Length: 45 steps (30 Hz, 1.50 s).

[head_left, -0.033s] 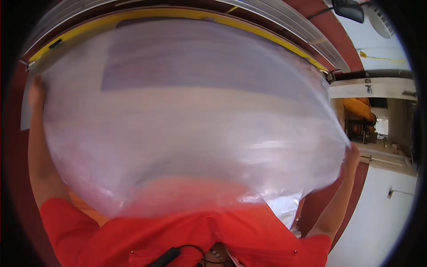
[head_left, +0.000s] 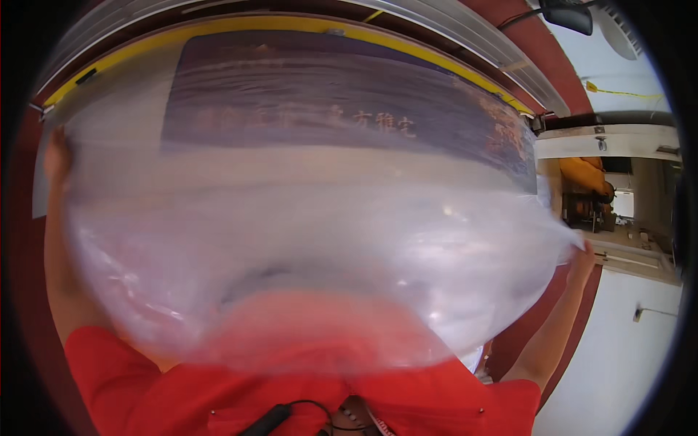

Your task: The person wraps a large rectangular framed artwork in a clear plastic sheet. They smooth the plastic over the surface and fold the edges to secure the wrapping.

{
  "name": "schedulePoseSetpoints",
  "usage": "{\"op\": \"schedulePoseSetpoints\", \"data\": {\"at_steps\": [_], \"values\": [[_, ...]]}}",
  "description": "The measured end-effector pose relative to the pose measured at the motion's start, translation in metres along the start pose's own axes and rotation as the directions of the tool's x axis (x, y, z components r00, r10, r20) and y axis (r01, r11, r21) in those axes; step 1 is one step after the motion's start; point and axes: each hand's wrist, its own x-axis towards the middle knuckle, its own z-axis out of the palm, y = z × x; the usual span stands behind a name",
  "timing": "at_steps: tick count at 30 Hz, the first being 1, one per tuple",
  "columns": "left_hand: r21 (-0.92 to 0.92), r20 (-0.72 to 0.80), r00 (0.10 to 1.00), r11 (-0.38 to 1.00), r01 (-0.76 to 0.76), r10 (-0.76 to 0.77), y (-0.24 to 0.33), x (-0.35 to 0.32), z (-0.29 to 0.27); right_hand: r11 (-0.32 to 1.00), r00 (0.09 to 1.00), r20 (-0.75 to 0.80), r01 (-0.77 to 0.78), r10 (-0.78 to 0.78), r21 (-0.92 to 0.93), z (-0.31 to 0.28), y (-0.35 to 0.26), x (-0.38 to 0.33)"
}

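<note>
Plastic sheet: a large clear plastic sheet (head_left: 313, 240), or possibly a bag, is stretched wide in front of the camera and fills most of the view; whether it is a bag with an opening cannot be told, and nothing can be made out inside it.
Where it is: held up in the air between both raised hands, spanning from the far left to the right of the picture, its lower edge hanging over the person's red shirt (head_left: 305, 407).
Left hand: the left hand (head_left: 57, 156) grips the sheet's upper left edge; the fingers are closed on the plastic, though how they lie is blurred.
Right hand: the right hand (head_left: 582, 258) holds the sheet's right corner, where the plastic gathers to a point; fingers pinched on it, partly hidden.
Seen through the sheet: a dark panel (head_left: 342, 102) with pale markings, hazy behind the film.
Above: a yellow strip (head_left: 240, 27) curves along the top beneath a grey rail.
Right side: a white wall (head_left: 625, 349) and an opening with an orange shape beyond.
Bottom edge: a black cable (head_left: 273, 418) lies on the shirt.
</note>
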Motion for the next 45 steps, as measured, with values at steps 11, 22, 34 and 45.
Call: {"op": "schedulePoseSetpoints", "data": {"at_steps": [11, 22, 34, 45], "values": [[-0.070, 0.091, 0.990, 0.991, 0.115, -0.109, -0.001, -0.003, -0.007, 0.601, 0.854, -0.424, -0.175, -0.300, -0.779, -0.036, -0.100, 0.098], [-0.175, 0.165, 0.980, 0.975, 0.138, -0.109, 0.044, -0.012, -0.063, 0.909, 0.960, 0.250, -0.010, 0.125, -0.417, 0.145, -0.119, 0.084], [-0.244, 0.199, 0.968, 0.949, 0.199, -0.152, 0.034, -0.030, -0.078, 0.609, 0.623, 0.117, 0.781, -0.773, -0.138, 0.220, -0.179, 0.040], [-0.779, 0.604, 0.790, -0.129, 0.614, 0.110, 0.022, -0.040, -0.173, 0.724, 0.698, -0.322, 0.688, -0.640, 0.051, 0.237, -0.192, 0.090]]}}
